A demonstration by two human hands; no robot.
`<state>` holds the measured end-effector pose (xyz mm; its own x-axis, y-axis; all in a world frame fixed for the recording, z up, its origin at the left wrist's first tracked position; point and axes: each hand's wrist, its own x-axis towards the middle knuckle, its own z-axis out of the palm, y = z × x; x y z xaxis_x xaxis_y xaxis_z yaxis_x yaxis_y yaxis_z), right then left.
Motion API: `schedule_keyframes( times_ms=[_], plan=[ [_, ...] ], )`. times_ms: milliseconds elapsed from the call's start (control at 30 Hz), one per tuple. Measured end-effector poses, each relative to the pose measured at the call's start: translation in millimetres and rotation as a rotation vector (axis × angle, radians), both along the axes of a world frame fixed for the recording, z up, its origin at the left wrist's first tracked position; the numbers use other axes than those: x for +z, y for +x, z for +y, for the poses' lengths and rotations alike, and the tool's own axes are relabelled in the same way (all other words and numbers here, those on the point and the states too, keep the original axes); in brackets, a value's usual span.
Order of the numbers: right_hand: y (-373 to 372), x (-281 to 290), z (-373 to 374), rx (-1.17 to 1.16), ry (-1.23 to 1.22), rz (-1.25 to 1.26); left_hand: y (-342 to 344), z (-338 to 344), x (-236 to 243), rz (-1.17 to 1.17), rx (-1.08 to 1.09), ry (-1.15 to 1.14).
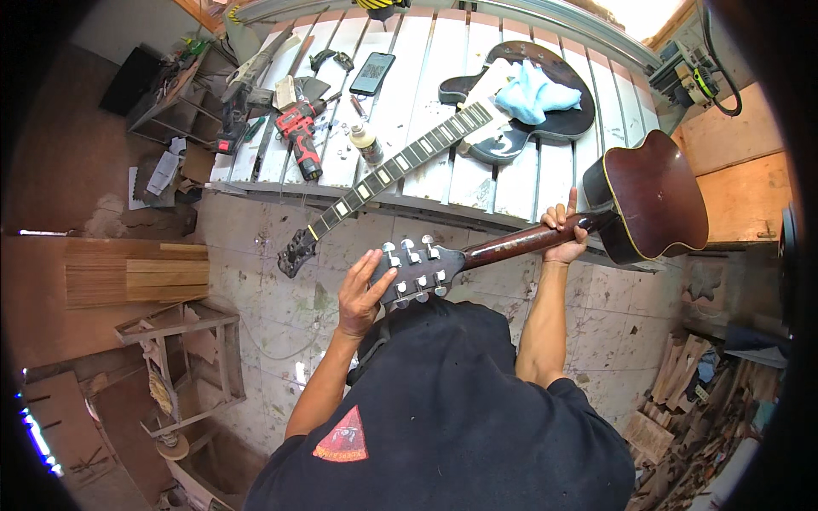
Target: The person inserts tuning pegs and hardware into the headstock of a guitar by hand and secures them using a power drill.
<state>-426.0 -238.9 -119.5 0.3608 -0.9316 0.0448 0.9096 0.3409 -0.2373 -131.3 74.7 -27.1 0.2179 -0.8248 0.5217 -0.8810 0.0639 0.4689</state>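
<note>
An acoustic guitar (pixel 658 198) lies across in front of me with its dark red-brown back facing up and its body to the right. My right hand (pixel 564 232) wraps around its neck close to the body, one finger pointing away. At the other end, my left hand (pixel 362 291) grips the edge of the headstock (pixel 417 271), which carries several silver tuners. Just beyond, an electric guitar (pixel 558 72) rests on the slatted bench. Its fretted neck (pixel 400 163) reaches over the bench's near edge, and a light blue cloth (pixel 537 92) covers part of its body.
On the white slatted bench (pixel 417 47) are a red-and-black cordless drill (pixel 300 140), a small bottle (pixel 365 143) and a phone (pixel 372 73). A wooden frame (pixel 223 362) stands on the floor at left. Wood scraps (pixel 682 375) are piled at right.
</note>
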Motion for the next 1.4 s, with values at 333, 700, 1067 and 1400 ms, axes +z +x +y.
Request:
schedule_keyframes(
  times_ms=[333,700,1067,1400],
  plan=[
    [10.0,-13.5,-7.7,0.063,0.005,-0.066,-0.4,2.0,-8.0,-0.013,0.009,0.035],
    [17.3,-18.8,-0.2,0.092,0.14,-0.015,2.7,7.0,-11.2,0.043,0.05,0.086],
    [1.6,10.6,22.2,0.28,0.372,0.439,8.0,3.0,-21.7,0.098,0.057,0.189],
    [7.0,-6.1,72.3,0.263,0.362,0.737,14.9,9.4,-51.2,0.193,0.03,0.256]
  ],
)
